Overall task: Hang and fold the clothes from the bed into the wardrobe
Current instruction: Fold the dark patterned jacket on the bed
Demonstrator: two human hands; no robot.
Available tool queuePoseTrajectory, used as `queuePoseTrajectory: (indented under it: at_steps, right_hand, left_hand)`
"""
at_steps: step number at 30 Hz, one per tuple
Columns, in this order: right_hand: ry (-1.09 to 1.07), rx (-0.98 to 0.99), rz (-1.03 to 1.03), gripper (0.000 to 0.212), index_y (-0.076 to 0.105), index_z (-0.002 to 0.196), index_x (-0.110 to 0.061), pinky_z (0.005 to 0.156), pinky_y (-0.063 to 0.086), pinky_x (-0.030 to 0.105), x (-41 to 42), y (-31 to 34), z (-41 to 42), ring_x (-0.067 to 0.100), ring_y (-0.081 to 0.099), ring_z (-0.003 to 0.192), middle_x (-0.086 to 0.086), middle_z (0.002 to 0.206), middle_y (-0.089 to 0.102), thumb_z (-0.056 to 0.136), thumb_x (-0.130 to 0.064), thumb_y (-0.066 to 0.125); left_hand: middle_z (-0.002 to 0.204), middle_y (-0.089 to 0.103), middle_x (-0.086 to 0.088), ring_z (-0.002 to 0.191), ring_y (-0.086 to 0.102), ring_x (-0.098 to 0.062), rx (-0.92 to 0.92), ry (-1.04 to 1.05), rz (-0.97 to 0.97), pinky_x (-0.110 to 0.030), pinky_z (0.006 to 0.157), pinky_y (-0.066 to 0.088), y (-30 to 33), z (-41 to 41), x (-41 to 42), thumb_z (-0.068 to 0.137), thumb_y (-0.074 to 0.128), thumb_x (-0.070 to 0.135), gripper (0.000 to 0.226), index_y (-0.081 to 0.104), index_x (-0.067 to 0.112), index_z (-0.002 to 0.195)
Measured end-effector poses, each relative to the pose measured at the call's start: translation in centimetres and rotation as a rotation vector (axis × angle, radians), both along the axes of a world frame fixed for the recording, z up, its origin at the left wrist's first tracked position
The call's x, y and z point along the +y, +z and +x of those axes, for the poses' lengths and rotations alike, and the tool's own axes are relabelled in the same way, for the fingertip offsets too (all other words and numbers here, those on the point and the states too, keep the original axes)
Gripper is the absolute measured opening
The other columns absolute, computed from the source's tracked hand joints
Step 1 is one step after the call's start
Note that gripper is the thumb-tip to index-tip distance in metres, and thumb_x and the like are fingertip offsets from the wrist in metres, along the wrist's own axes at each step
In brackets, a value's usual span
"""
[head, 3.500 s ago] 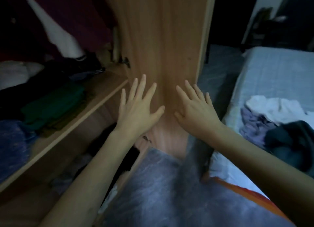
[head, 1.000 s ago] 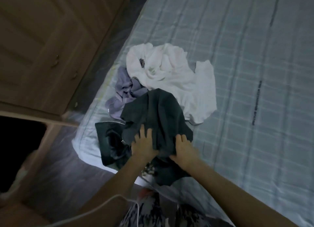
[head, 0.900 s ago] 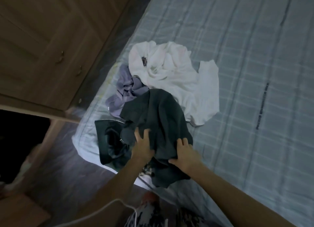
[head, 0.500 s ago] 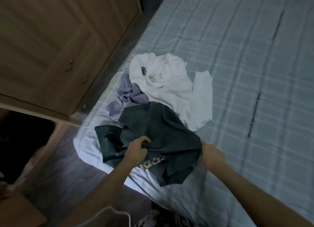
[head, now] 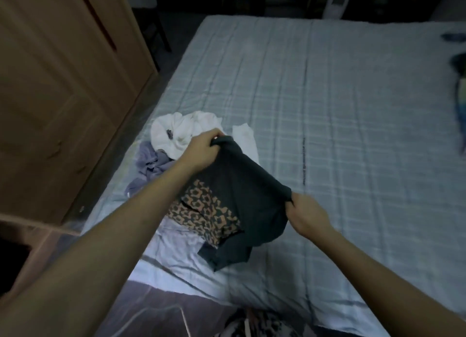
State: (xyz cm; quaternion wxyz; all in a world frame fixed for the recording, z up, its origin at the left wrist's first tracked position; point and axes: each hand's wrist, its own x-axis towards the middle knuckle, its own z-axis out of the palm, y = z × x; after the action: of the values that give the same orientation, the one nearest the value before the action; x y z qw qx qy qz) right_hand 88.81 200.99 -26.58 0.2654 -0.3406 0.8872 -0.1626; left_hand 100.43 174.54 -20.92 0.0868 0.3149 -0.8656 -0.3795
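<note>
The left hand (head: 201, 150) and right hand (head: 303, 214) each pinched an edge of the dark garment (head: 242, 193), stretching it above the bed (head: 327, 109).

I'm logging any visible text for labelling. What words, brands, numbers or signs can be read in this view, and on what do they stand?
None can be read.
Bed sheet: a dark printed strip runs along one stripe; it may be lettering, but it is too small and blurred to read.
Dark garment, gripped by the left hand and the right hand: leopard-print panel only, no lettering seen.
White garment: a small dark mark, unreadable.
</note>
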Motion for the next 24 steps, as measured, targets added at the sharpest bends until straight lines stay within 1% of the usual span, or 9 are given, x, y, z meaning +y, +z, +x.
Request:
queuePoseTrajectory:
  at_steps: [6,8,11,13,14,17,19,22,24]
  right_hand:
    - [-0.247,0.06,0.018,0.021,0.049,0.077,-0.021,0.055,0.037,0.03,9.9,4.2,-2.2,0.022,0.056,0.068,0.0,0.076,0.058,0.093,-0.023,0.037]
    - [-0.315,0.052,0.045,0.019,0.053,0.076,-0.016,0.056,0.043,0.032,12.8,5.2,-3.8,0.025,0.059,0.069,0.006,0.078,0.064,0.09,-0.023,0.042]
    - [-0.183,-0.281,0.335,0.017,0.064,0.078,-0.011,0.065,0.054,0.031,16.3,6.1,-6.9,0.021,0.069,0.074,0.008,0.081,0.072,0.085,-0.017,0.051]
    - [-0.051,-0.493,0.59,0.023,0.068,0.101,-0.012,0.079,0.057,0.033,17.6,7.1,-8.6,0.017,0.072,0.085,0.004,0.096,0.074,0.089,-0.013,0.048]
    - [0.014,-0.453,0.626,0.029,0.065,0.114,-0.014,0.083,0.056,0.035,17.9,7.2,-9.5,0.017,0.071,0.091,0.003,0.106,0.071,0.091,-0.012,0.048]
    - [0.043,-0.047,0.21,0.067,0.037,0.146,-0.019,0.097,0.043,0.032,17.4,5.6,-13.4,0.022,0.05,0.126,0.003,0.141,0.047,0.085,-0.014,0.063]
    - [0.173,-0.144,0.028,0.088,0.027,0.15,-0.026,0.11,0.033,0.034,15.9,4.4,-15.0,0.02,0.032,0.138,0.001,0.152,0.031,0.075,-0.03,0.073]
    - [0.295,-0.256,0.064,0.037,0.06,0.113,-0.019,0.09,0.047,0.034,14.6,2.0,-16.5,0.022,0.056,0.111,0.004,0.122,0.06,0.077,-0.024,0.064]
    - [0.229,-0.281,-0.025,0.016,0.061,0.094,-0.013,0.072,0.05,0.033,15.0,1.5,-18.6,0.02,0.061,0.085,0.004,0.093,0.066,0.081,-0.009,0.053]
  left_hand:
    - [0.113,0.062,-0.005,0.106,0.056,-0.024,-0.028,-0.152,0.204,-0.038,0.094,0.046,2.8,-8.3,9.0,0.091,0.036,0.005,0.033,0.056,0.022,0.111]
    - [0.106,0.063,-0.003,0.101,0.059,-0.023,-0.004,-0.219,0.319,-0.038,0.09,0.05,4.2,-10.0,12.1,0.089,0.035,0.0,0.039,0.057,0.026,0.107]
    - [0.098,0.065,0.002,0.091,0.059,-0.015,-0.024,-0.444,0.437,-0.025,0.074,0.049,6.2,-11.4,15.6,0.079,0.034,-0.014,0.049,0.06,0.024,0.096]
    - [0.1,0.062,0.002,0.091,0.057,-0.008,-0.067,-0.628,0.42,-0.015,0.075,0.047,7.0,-12.3,17.5,0.071,0.03,-0.021,0.054,0.06,0.019,0.092]
    - [0.099,0.062,0.002,0.091,0.057,-0.007,-0.101,-0.713,0.412,-0.012,0.076,0.046,7.1,-12.9,18.4,0.068,0.029,-0.022,0.055,0.06,0.018,0.089]
    - [0.091,0.065,0.0,0.088,0.061,-0.009,-0.189,-0.926,0.412,-0.022,0.082,0.049,7.0,-15.1,20.4,0.065,0.029,-0.022,0.054,0.062,0.018,0.079]
    - [0.091,0.068,-0.006,0.092,0.064,-0.021,-0.215,-0.983,0.406,-0.039,0.085,0.052,6.9,-16.6,21.4,0.066,0.032,-0.017,0.051,0.064,0.022,0.075]
    - [0.094,0.068,-0.014,0.094,0.065,-0.025,-0.25,-0.908,0.465,-0.042,0.086,0.053,6.7,-18.6,22.5,0.069,0.039,-0.013,0.04,0.062,0.019,0.075]
    - [0.092,0.064,-0.007,0.089,0.06,-0.018,-0.328,-0.822,0.535,-0.037,0.082,0.047,6.2,-19.3,22.7,0.067,0.049,-0.002,0.026,0.06,0.018,0.08]
